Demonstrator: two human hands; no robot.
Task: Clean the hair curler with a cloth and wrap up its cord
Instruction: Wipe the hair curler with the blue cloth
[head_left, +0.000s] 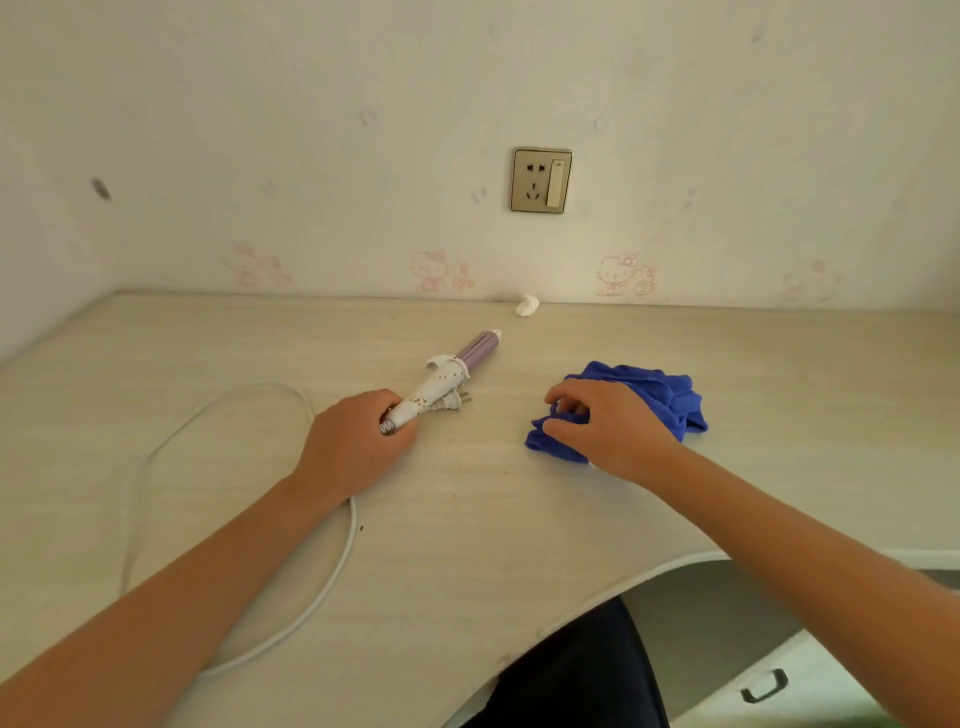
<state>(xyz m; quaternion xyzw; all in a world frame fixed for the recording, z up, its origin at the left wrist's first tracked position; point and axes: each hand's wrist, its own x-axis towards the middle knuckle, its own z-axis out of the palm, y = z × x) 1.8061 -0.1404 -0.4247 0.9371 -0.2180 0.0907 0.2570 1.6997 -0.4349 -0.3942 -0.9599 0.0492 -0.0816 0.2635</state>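
We hold the curler (447, 376) at the cord end of its white handle, with the fingers of the left hand (358, 441) curled round it. The curler lies on the surface (519, 519) near its middle. The purple barrel points away from us and to the right, toward the wall.

The cord (260, 385) leaves the handle under the left hand. It runs in one wide loose loop over the left part of the surface and passes beneath the left forearm. The plug (454, 402) lies just beside the handle, on its right side, prongs pointing right.

The cloth (670, 400) is blue and crumpled. It lies on the surface to the right of the curler, apart from it. The right hand (608, 426) rests on the near left part of the cloth, and its bent fingers and thumb pinch a fold of the fabric.

A small white lump (527, 305) sits at the back edge of the surface, against the wall. A socket (541, 180) with a switch is mounted on the wall above it.
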